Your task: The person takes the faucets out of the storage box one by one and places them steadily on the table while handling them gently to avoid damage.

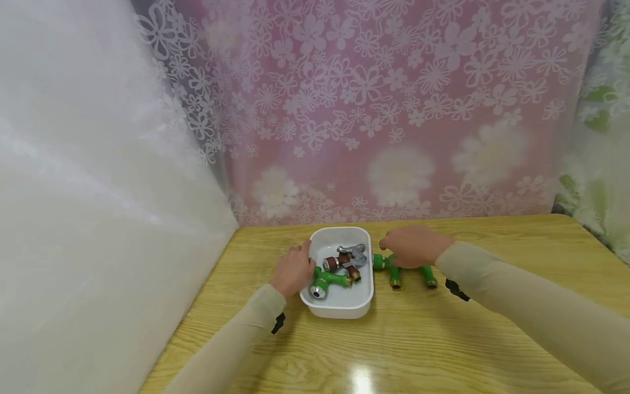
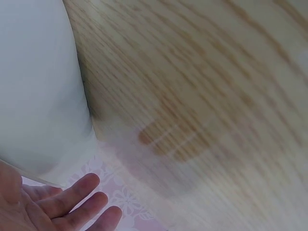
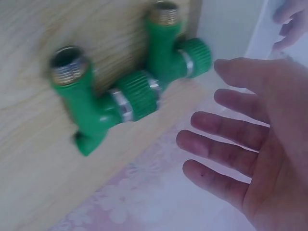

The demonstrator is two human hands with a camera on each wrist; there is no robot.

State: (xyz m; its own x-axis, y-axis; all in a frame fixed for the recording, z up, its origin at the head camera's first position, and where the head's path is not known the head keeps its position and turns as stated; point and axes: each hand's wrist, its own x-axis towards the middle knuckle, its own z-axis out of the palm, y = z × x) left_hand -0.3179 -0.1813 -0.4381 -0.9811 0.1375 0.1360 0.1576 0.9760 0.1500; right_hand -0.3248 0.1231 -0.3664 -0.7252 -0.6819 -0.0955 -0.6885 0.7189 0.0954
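Green fittings (image 3: 137, 94) near the empty, spread-fingered right hand (image 1: 415, 246) seem best lifted mid-body, with the left hand (image 1: 293, 269), loosely extended, no grip visible, steadying the tub (image 1: 339, 313) beside it.

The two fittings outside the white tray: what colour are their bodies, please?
The fittings have green bodies; the right wrist view shows this best.

The white bin (image 1: 339, 313) looks like smooth plastic with a soft sheen. The green fittings (image 3: 84, 103) have a glossy, plastic-looking finish, ribbed collars (image 3: 137, 95) and shiny, brassy metal threads (image 3: 70, 73). The silver piece (image 1: 356, 255) looks like polished metal. The worktop (image 1: 418, 339) is glossy wood grain, the flowered sheet (image 1: 394, 104) filmy, the sleeves (image 1: 521, 301) matt cloth.
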